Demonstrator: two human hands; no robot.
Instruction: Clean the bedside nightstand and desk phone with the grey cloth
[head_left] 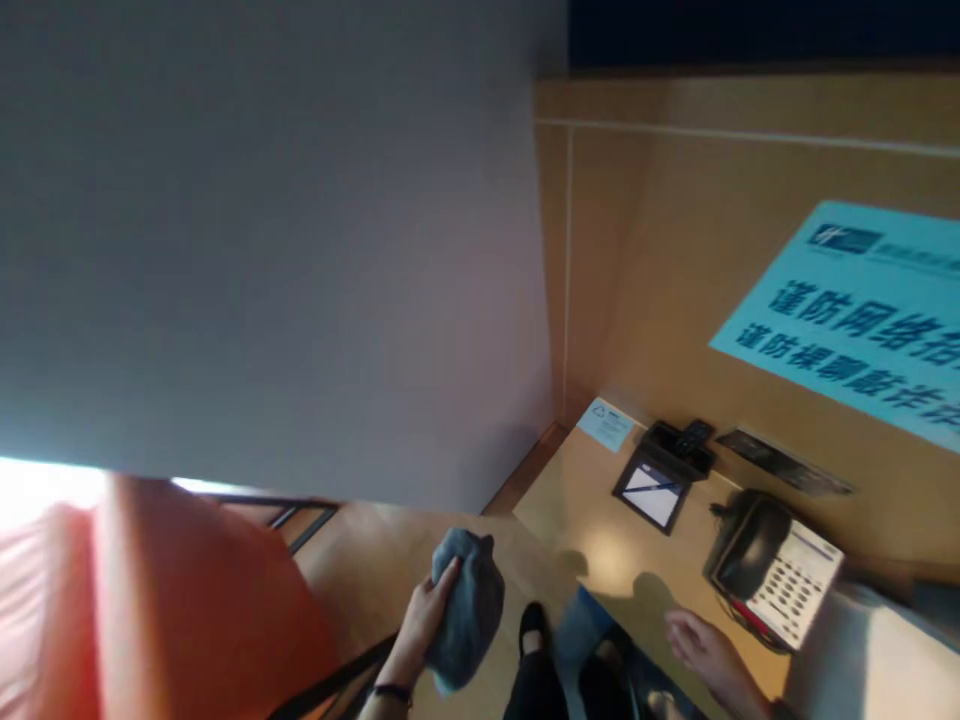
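On the wall, a blue poster [855,310] reads "谨防网络"; smaller lines are blurred.

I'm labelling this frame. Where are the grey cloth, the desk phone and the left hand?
grey cloth [471,610], head view, middle of the bundle.
desk phone [795,585], head view, keypad.
left hand [429,606], head view, back of hand.

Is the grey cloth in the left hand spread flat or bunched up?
Bunched up. The cloth hangs as a rounded wad from the left hand, whose fingers grip its edge; no flat part shows.
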